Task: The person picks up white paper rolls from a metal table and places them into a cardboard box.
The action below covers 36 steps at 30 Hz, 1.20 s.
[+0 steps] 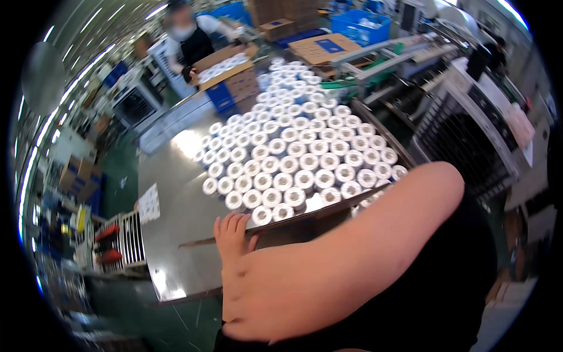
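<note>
Left hand (231, 234) lies flat, grip released, on the shiny steel desk (176, 223) — beside massed white tape rolls (293, 158) — right hand unseen.

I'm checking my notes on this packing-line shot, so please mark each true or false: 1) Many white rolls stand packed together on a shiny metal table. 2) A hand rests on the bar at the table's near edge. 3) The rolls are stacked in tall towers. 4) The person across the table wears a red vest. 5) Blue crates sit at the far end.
1) True: white rolls crowd the metal table.
2) True: the hand lies on the bar; which hand it is cannot be told.
3) False: they stand in one layer.
4) False: the person wears a black vest.
5) True: blue crates sit there.
</note>
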Tool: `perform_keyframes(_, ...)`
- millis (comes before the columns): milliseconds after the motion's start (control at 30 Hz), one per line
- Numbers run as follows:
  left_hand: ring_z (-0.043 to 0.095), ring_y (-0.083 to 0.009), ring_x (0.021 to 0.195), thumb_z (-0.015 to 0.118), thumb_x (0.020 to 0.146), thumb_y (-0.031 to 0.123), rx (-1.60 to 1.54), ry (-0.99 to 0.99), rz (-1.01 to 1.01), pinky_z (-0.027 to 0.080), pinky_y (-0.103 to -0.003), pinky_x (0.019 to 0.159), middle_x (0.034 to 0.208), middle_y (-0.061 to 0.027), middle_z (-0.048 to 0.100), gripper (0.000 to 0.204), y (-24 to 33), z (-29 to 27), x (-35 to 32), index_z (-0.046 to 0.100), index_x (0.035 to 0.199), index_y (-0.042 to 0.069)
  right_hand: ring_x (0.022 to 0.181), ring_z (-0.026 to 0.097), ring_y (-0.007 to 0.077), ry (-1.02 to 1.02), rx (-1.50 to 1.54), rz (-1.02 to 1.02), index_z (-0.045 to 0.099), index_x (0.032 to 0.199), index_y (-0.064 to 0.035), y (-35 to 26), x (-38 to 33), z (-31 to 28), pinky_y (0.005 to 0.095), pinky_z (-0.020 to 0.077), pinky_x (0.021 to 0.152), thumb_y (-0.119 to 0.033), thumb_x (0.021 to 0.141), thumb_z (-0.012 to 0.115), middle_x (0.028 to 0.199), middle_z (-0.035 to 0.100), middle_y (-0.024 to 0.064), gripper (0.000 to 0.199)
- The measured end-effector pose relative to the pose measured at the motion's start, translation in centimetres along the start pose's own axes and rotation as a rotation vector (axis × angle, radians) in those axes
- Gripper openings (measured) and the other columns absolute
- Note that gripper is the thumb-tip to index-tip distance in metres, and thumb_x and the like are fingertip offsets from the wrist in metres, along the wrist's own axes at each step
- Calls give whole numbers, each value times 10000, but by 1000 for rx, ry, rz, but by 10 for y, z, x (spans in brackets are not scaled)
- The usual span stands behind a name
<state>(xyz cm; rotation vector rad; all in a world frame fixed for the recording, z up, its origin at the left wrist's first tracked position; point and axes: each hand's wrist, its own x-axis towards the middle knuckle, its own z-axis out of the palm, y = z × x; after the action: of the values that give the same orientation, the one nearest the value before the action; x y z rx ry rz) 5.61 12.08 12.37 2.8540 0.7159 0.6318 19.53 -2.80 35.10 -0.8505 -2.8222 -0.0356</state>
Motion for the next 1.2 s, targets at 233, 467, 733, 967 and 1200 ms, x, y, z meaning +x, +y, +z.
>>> perform_keyframes(233,420,-295,1179,771,584,197,103,241,-255,234,-508,1034,1139,-62,530,618,-63,-39,-74,524,1144,121,984,563,283,10,229,536,552,1095,-53,55,1,81,405,399,884,-365,782,638,1002,613,109,450)
perform_keyframes(467,414,-293,1178,744,624,152,30,311,-137,246,-512,1028,1165,-67,504,595,-93,-22,-63,519,1173,123,892,586,350,-192,-80,1153,519,1161,-35,42,-86,134,411,465,760,-398,826,579,985,613,169,497)
perform_keyframes(733,377,-305,1208,695,706,198,-33,360,-14,230,-534,1013,1223,-81,471,599,-123,-6,-19,480,1265,163,1036,481,311,67,-281,1182,430,1241,-48,32,-95,178,429,334,892,-402,756,654,1111,520,130,641)
perform_keyframes(967,358,-299,1230,671,732,248,-27,319,52,198,-518,1024,1265,-67,453,536,-145,9,-3,511,1239,178,1089,451,295,152,-350,1202,438,1213,-65,82,-97,193,417,318,916,-397,705,690,1181,494,115,657)
perform_keyframes(1200,473,-296,1123,620,795,279,-35,315,1,286,-488,995,1155,-85,547,344,-145,-7,28,607,1120,164,1237,350,284,224,-399,1250,373,1308,-69,59,-93,207,469,193,1014,-351,701,680,1331,402,97,736)
